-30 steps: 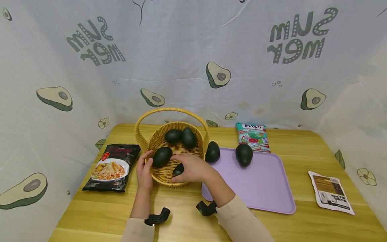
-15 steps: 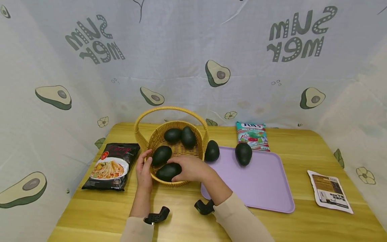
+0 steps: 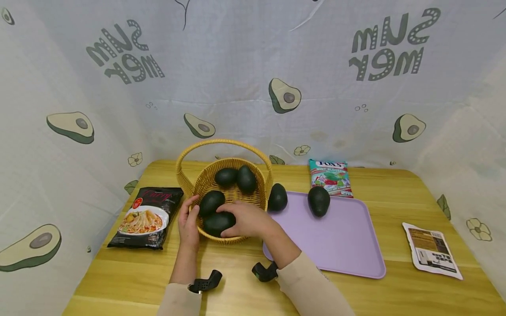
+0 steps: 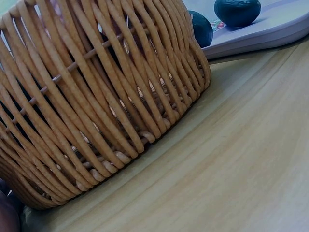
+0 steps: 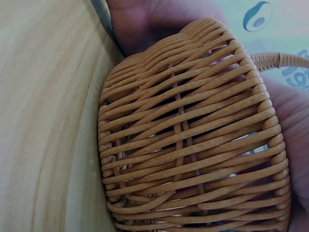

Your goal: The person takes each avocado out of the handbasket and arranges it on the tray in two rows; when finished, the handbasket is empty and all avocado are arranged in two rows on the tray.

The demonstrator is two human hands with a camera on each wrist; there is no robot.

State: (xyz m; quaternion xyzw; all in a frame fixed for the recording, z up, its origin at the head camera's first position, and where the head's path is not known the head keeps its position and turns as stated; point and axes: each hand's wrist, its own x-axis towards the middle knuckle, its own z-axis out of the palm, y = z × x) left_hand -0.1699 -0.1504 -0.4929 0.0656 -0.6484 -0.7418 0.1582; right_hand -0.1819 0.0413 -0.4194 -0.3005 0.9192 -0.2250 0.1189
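Note:
In the head view a yellow wicker basket (image 3: 231, 240) with a tall arched handle stands on the table. My right hand (image 3: 250, 220) reaches over its near right rim and holds a dark green avocado (image 3: 216, 224), fingers and thumb on its right end, low in the basket's front. Against it lies another avocado (image 3: 211, 202); two more, one on its side (image 3: 225, 177) and one pointing up (image 3: 247, 180), lie at the back. My left hand (image 3: 189, 226) grips the basket's left side near the rim. In the left wrist view, wicker (image 4: 96, 92) hides the contents.
Right of the basket lies a lilac tray (image 3: 340, 245), with one avocado (image 3: 318, 202) on its back part and another (image 3: 278, 198) at its left corner. Behind it is a candy bag (image 3: 330, 177). A black noodle packet (image 3: 146, 219) lies left, a white-edged pouch (image 3: 432, 250) far right.
The avocado in my right hand has come from mostly hidden under the fingers to the basket's front left, against another avocado. My right hand shifted slightly left; my left stayed at the basket.

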